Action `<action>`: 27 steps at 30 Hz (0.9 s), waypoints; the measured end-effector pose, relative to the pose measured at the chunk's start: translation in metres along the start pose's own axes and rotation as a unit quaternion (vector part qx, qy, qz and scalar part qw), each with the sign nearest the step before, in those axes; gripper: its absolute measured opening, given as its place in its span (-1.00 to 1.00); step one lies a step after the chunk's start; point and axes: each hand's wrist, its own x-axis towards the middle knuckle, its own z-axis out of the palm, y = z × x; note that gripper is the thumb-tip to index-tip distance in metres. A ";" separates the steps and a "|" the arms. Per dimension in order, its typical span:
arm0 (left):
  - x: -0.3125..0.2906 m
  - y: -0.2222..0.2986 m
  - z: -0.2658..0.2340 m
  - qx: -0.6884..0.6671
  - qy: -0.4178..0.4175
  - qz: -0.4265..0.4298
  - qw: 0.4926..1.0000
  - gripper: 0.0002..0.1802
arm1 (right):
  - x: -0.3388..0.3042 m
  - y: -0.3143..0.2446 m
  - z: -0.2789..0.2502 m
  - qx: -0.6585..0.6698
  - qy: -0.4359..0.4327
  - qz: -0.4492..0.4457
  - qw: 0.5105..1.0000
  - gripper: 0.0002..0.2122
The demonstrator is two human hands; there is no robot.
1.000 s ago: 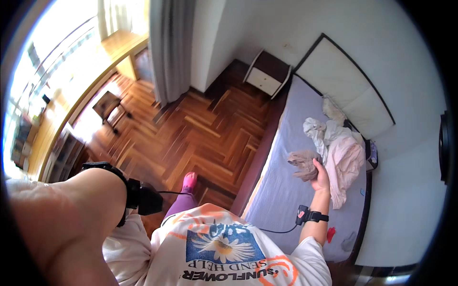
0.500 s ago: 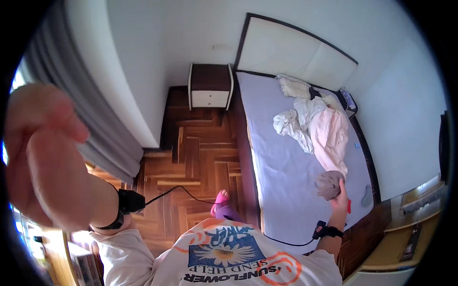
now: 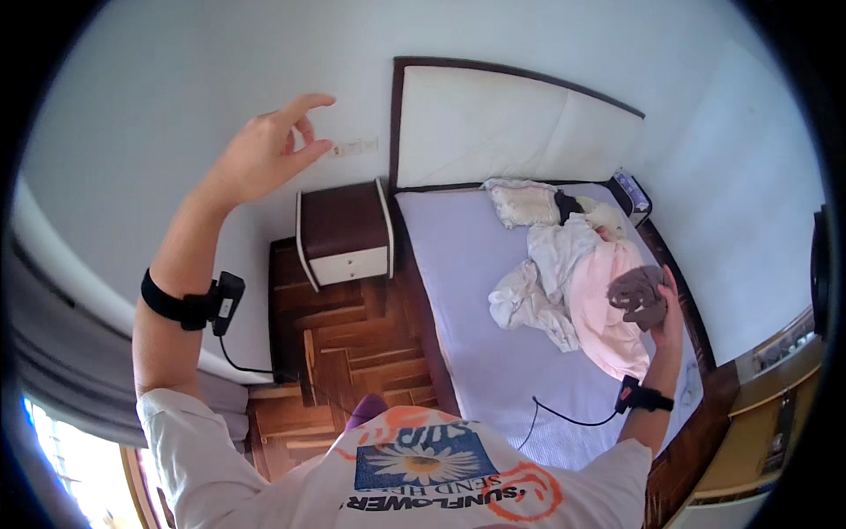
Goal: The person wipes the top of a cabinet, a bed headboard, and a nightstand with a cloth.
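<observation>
My left hand (image 3: pixel 269 150) is raised at the upper left, thumb and fingers apart, with nothing in them. My right hand (image 3: pixel 671 310) grips a crumpled brown-grey cloth bundle (image 3: pixel 636 295) above the right side of the bed; its exact kind I cannot tell. Beneath and beside it, a pink cloth (image 3: pixel 599 326) and a rumpled white cloth (image 3: pixel 557 245) lie heaped on the lilac bed sheet (image 3: pixel 467 291). A black band with a small cabled device circles each of my forearms.
A brown-and-white nightstand (image 3: pixel 345 231) stands left of the bed, by the padded headboard (image 3: pixel 511 123). A folded pale cloth (image 3: pixel 522 204) lies near the headboard. Grey curtains (image 3: pixel 70 353) hang at the left. A wooden shelf unit (image 3: pixel 749 441) stands at the lower right.
My left hand has moved from close to the camera to farther ahead and right. My right hand has carried the brown-grey bundle forward, over the pink cloth. The view has shifted.
</observation>
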 end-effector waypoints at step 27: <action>0.454 -0.524 0.390 -0.316 0.000 -0.273 0.909 -0.20 | 0.530 -0.160 0.234 -0.396 0.058 -0.280 0.873 -0.58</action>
